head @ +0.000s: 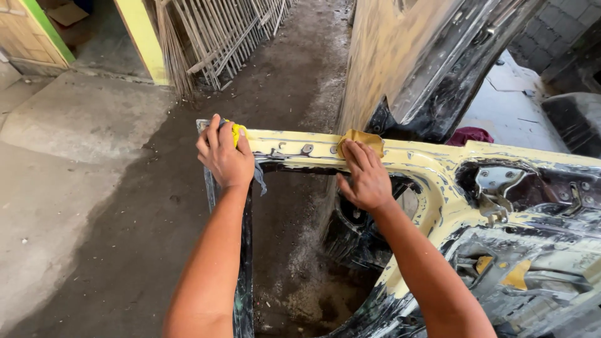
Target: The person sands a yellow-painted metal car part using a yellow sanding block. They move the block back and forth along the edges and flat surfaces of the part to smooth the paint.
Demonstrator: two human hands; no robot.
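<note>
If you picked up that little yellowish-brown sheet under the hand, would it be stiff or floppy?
Probably floppy: the yellowish-brown sanding sheet bends over the pale yellow door frame's edge under the right hand. Likely very light, being thin and small.

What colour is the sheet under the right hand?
Yellowish tan sheet, under the right hand; head view.

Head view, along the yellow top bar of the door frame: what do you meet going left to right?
Left hand gripping the frame corner over a yellow pad → bolt head → right hand pressing a piece of sandpaper → dark red cloth behind the bar → metal bracket.
</note>
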